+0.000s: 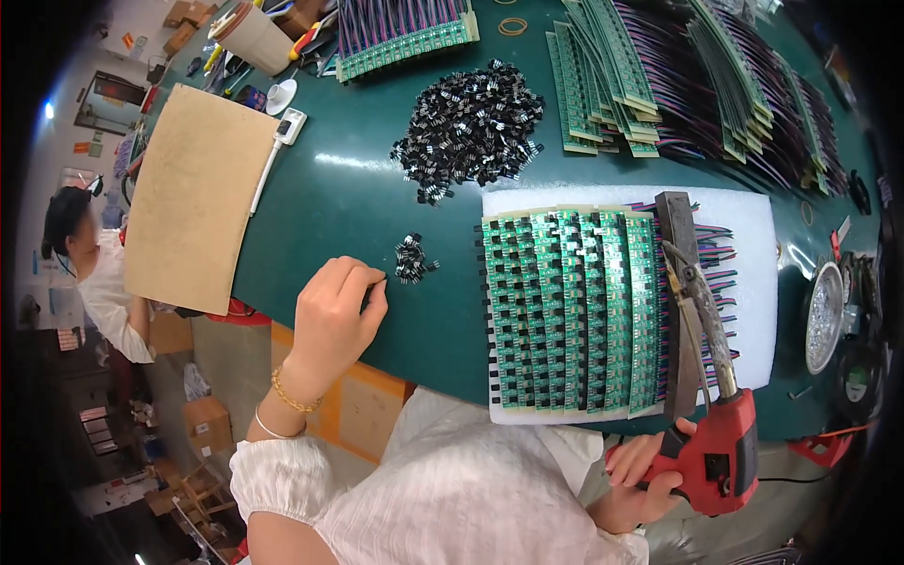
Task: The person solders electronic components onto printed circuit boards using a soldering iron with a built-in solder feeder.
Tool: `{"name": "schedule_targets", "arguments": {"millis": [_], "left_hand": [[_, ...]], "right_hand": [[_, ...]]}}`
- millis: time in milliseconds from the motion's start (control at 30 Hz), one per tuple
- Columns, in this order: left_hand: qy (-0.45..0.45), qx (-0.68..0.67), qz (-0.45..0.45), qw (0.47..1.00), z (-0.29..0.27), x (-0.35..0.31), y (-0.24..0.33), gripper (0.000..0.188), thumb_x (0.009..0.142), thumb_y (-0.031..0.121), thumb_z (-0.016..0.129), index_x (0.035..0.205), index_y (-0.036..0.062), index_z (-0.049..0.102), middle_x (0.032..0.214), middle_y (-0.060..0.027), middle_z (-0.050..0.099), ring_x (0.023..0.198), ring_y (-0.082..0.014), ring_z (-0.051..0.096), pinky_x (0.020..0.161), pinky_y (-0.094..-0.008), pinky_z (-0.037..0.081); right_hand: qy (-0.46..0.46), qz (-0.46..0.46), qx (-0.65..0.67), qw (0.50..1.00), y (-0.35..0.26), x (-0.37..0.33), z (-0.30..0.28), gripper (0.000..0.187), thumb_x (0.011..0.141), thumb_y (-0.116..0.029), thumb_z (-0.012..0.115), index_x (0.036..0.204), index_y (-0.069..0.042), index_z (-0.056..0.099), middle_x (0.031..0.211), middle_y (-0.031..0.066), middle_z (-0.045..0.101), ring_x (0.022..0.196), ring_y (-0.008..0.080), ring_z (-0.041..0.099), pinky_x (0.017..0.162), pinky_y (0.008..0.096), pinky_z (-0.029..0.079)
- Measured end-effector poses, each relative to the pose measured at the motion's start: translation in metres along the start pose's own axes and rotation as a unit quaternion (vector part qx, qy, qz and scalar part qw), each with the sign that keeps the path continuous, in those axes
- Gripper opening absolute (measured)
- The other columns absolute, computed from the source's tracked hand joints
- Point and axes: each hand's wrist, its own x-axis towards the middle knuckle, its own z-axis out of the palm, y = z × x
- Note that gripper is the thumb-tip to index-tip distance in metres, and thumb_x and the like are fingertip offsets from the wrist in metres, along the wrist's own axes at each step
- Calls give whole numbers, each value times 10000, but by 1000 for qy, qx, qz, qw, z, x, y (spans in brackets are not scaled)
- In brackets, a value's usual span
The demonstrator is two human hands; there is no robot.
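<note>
My left hand (335, 309) hovers over the front of the green table, thumb and forefinger close together in a pinch; whatever may be between the tips is too small to make out. Just beyond it lies a little heap of black components with metal pins (411, 260). My right hand (650, 473) is wrapped round the handle of a red and black soldering gun (720, 452). The gun's long metal nose points away over a dark metal bar (676, 212). That bar lies across the wired side of a row of green circuit boards (565, 311), many with black components along them.
White foam (753, 311) lies under the boards. A large pile of black components (471, 127) sits farther back, with wired board stacks (612, 75) at the back right. Brown cardboard (200, 198) stands at the left, a metal bowl (824, 318) far right. Another person (99, 273) sits at left.
</note>
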Motion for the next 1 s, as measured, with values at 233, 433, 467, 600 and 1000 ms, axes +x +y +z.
{"name": "schedule_targets", "arguments": {"millis": [233, 433, 467, 600, 1000], "left_hand": [[42, -97, -36, 994, 5, 8, -9, 138, 749, -88, 675, 829, 0, 605, 761, -87, 613, 587, -172, 589, 545, -270, 489], [60, -266, -132, 953, 0, 13, 7, 105, 778, -85, 675, 851, -14, 649, 768, -72, 663, 633, -140, 622, 579, -231, 502], [53, -335, -136, 931, -7, 17, 26, 111, 769, -94, 673, 842, -13, 652, 767, -76, 669, 647, -159, 631, 589, -234, 507], [-28, -353, 256, 900, -21, 32, 93, 199, 693, -96, 662, 890, -70, 653, 864, -145, 664, 709, -227, 652, 618, -264, 535], [33, -325, 473, 818, 14, 39, 148, 273, 751, 77, 620, 948, -110, 589, 862, -149, 602, 740, -226, 606, 659, -303, 511]], "right_hand": [[-4, 14, -25, 1000, -3, -4, 2, 743, 909, -486, 612, 1350, 38, 324, 531, 20, 446, 417, 142, 457, 435, 298, 428], [14, 24, 10, 1000, 0, -7, -2, 687, 911, -402, 662, 1334, 44, 354, 539, 23, 462, 438, 145, 471, 467, 292, 435], [-17, 32, -10, 999, 0, -5, -6, 650, 909, -329, 671, 1341, 34, 348, 561, 38, 487, 452, 147, 480, 473, 291, 438], [-68, 14, -150, 986, -8, -5, -6, 612, 887, -146, 681, 1369, -13, 327, 637, 87, 560, 486, 153, 499, 496, 295, 460], [-47, 34, -216, 975, -3, -5, -1, 653, 814, 86, 598, 1387, -31, 307, 784, 114, 619, 618, 131, 565, 519, 250, 455]]}}
